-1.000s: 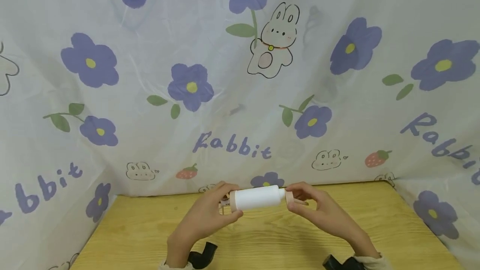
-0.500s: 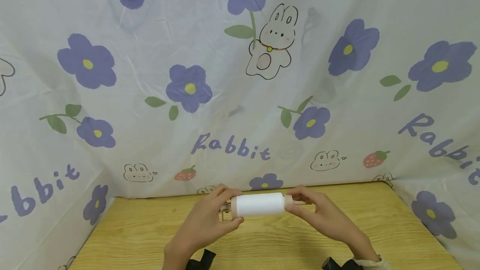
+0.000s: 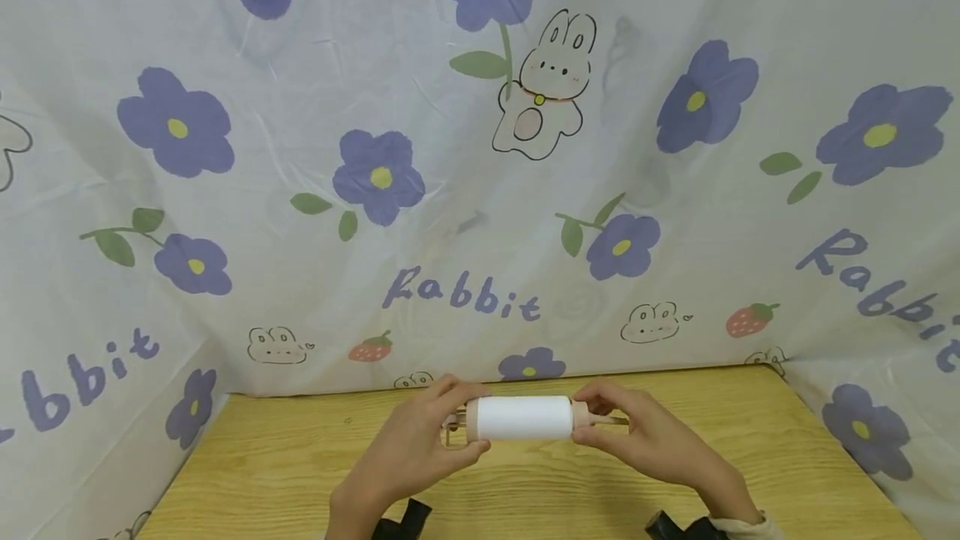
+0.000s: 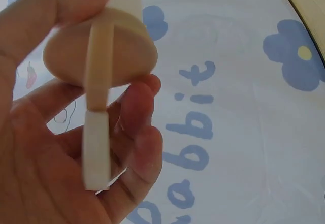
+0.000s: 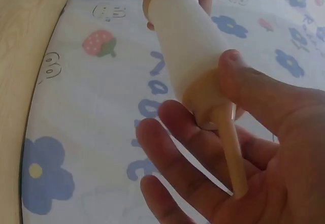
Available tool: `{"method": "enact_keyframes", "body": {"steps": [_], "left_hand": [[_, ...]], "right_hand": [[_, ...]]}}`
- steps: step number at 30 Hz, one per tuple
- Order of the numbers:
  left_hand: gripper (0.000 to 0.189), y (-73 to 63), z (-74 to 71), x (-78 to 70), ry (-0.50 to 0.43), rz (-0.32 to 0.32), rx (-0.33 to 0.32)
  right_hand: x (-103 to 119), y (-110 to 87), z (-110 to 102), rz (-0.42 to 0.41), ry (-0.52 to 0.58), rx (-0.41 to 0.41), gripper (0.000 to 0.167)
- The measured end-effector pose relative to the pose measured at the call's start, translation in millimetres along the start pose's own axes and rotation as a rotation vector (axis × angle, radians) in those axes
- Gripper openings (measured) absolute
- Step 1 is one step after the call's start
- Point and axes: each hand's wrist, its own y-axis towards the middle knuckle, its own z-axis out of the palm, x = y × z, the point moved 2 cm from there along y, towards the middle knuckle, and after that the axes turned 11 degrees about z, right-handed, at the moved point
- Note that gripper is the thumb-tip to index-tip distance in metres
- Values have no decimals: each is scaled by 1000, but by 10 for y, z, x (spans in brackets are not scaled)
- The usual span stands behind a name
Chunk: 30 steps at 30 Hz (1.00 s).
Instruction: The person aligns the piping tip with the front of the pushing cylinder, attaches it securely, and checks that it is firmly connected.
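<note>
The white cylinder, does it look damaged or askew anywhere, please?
Nothing stands out: the white cylinder, held roughly level between left hand and right hand, shows no visible damage, and its beige ends look aligned.

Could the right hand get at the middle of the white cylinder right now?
Probably yes: the right hand holds the beige cap at the white cylinder's right end, and the head view shows nothing over its middle; the left hand grips the opposite end.
</note>
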Motion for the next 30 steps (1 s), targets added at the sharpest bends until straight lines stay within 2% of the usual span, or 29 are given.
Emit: {"method": "enact_keyframes", "body": {"steps": [3, 7, 11, 14, 18, 21, 23, 26, 30], "left_hand": [[45, -6, 8, 2, 14, 11, 8], [44, -16, 24, 8, 10, 14, 18], [44, -16, 28, 15, 6, 18, 23], [45, -13, 21, 20, 2, 17, 28], [43, -17, 3, 19, -16, 20, 45], [42, -21, -6, 4, -17, 38, 52], [43, -20, -9, -14, -10, 58, 45], [44, -18, -19, -42, 2, 67, 20], [42, -22, -32, -67, 32, 47, 12]], "right_hand": [[-21, 24, 5, -33, 56, 70, 18], [-39, 44, 2, 38, 113, 156, 22], [-11, 5, -32, 77, 68, 111, 18], [15, -31, -52, 34, 5, 81, 21], [7, -36, -22, -1, -9, 148, 18], [-17, -24, 9, 33, 60, 217, 15], [-20, -11, 19, 41, 132, 238, 23], [0, 0, 7, 62, 180, 208, 30], [54, -28, -35, 99, 140, 136, 16]]}}
